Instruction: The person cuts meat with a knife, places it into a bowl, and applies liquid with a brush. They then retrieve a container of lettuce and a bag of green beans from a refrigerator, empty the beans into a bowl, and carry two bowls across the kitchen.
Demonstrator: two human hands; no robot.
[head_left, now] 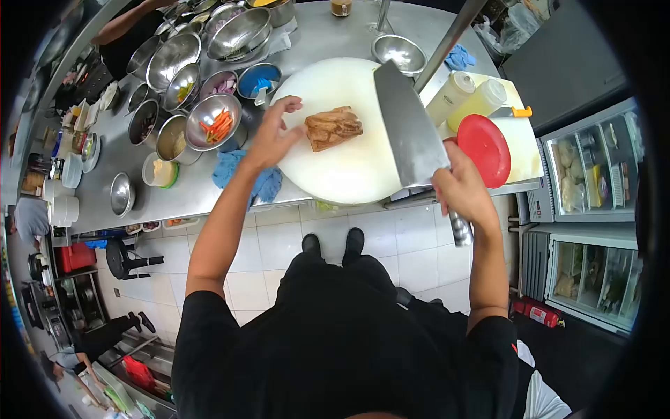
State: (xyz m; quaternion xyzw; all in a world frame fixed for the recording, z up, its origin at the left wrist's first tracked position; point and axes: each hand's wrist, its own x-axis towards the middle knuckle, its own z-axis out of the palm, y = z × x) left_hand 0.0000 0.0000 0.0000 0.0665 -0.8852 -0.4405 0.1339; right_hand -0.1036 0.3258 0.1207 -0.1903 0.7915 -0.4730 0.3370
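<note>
Steel counter (199,192), pale tiled floor (279,244). Meat (333,128) mid-board on round white board (342,178). Left hand (273,136): fingers spread, just left of meat. Right hand (460,187): clamped on cleaver (408,129). Steel bowls (174,59) left; glass-door fridge (593,167) right.

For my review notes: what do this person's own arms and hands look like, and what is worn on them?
Both arms come out of black short sleeves: the left sleeve and the right sleeve end above the elbow. The forearms are bare. The left hand and the right hand wear no gloves; no watch, band or ring shows on either.
</note>
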